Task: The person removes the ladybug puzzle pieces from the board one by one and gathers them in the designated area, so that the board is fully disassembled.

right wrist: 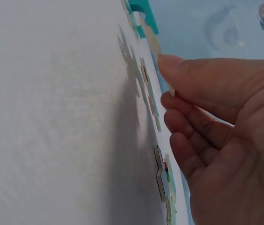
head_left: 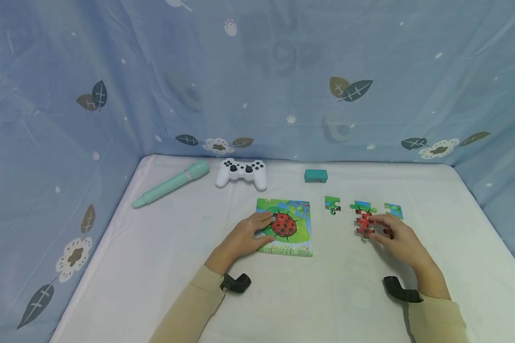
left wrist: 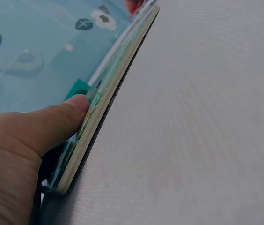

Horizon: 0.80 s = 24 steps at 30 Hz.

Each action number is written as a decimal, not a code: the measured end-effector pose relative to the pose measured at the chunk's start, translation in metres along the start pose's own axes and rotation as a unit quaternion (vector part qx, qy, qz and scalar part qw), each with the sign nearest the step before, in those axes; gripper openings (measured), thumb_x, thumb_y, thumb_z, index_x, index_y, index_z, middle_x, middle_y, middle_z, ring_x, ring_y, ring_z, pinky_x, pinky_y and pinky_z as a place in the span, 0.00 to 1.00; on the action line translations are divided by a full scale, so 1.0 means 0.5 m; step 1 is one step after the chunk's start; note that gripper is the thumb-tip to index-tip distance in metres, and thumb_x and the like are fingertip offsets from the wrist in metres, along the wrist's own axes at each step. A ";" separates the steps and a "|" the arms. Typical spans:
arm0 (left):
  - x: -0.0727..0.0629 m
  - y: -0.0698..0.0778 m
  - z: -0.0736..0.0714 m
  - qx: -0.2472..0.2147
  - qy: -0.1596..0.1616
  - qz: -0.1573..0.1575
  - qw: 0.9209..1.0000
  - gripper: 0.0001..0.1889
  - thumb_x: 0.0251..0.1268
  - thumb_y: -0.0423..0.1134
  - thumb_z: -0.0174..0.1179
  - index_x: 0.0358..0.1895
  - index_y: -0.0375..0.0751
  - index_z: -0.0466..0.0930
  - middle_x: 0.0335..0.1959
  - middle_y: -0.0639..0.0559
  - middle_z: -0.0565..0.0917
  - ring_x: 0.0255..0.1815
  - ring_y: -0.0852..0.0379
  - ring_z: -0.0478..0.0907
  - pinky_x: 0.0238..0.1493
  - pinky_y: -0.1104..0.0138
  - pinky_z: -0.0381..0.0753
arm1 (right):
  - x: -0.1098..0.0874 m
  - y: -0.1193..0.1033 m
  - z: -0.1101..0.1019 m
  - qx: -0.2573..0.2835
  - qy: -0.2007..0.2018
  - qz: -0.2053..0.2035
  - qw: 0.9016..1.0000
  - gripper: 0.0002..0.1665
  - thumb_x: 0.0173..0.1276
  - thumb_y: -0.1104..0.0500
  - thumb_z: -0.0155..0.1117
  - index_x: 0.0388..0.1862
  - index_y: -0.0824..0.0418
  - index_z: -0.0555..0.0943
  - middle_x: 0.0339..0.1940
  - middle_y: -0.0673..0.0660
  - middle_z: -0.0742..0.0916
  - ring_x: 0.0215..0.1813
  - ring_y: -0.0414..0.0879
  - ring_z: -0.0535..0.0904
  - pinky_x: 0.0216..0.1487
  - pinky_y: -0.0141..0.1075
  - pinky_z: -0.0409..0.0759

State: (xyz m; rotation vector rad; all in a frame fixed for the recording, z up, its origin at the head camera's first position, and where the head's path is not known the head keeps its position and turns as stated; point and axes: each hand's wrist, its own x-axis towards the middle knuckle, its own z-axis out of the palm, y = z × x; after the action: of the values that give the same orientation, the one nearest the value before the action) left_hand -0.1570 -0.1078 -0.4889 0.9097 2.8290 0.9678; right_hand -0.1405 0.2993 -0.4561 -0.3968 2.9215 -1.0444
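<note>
A square puzzle board with a red ladybug picture lies flat on the table. My left hand rests on its left side, fingers spread over the surface. In the left wrist view the thumb lies on the board's edge. My right hand pinches a red puzzle piece between thumb and fingers. The right wrist view shows that piece edge-on, lifted above the table. Around this hand lie a green piece, another green-and-blue piece and a blue one.
Along the back of the table are a mint-green microphone-shaped stick, a white game controller and a teal block. Blue patterned cloth hangs behind and at the sides of the white table.
</note>
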 end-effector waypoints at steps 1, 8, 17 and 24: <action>0.000 -0.001 0.000 0.001 0.002 0.002 1.000 0.32 0.61 0.51 0.63 0.65 0.38 0.70 0.68 0.47 0.69 0.71 0.45 0.62 0.72 0.57 0.63 | -0.001 0.002 0.001 -0.002 0.001 0.000 1.000 0.28 0.65 0.56 0.65 0.60 0.69 0.72 0.59 0.70 0.75 0.60 0.68 0.68 0.53 0.63 0.70; 0.000 -0.004 0.002 0.003 0.006 0.009 1.000 0.32 0.61 0.51 0.63 0.65 0.37 0.71 0.68 0.47 0.70 0.71 0.45 0.63 0.71 0.57 0.64 | -0.001 0.011 0.005 -0.014 -0.003 0.004 1.000 0.28 0.65 0.57 0.65 0.59 0.70 0.72 0.60 0.71 0.73 0.59 0.66 0.68 0.53 0.62 0.69; 0.001 0.000 -0.001 0.003 0.008 0.013 1.000 0.32 0.61 0.50 0.63 0.64 0.36 0.71 0.68 0.46 0.70 0.71 0.46 0.64 0.72 0.58 0.63 | -0.001 0.019 0.011 -0.018 0.002 -0.014 1.000 0.26 0.64 0.59 0.65 0.58 0.70 0.73 0.59 0.71 0.73 0.60 0.67 0.67 0.53 0.62 0.69; -0.001 0.003 -0.002 -0.003 0.012 0.013 1.000 0.31 0.60 0.49 0.64 0.63 0.36 0.72 0.67 0.45 0.71 0.70 0.45 0.64 0.72 0.57 0.63 | 0.002 0.024 0.016 -0.022 0.000 -0.025 0.999 0.25 0.63 0.61 0.66 0.57 0.70 0.74 0.56 0.70 0.73 0.59 0.68 0.66 0.52 0.65 0.68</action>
State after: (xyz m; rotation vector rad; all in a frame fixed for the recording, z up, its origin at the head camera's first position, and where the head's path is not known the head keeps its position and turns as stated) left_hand -0.1562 -0.1076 -0.4870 0.9443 2.8392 0.9971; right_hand -0.1435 0.3027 -0.4698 -0.4735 2.9537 -0.9876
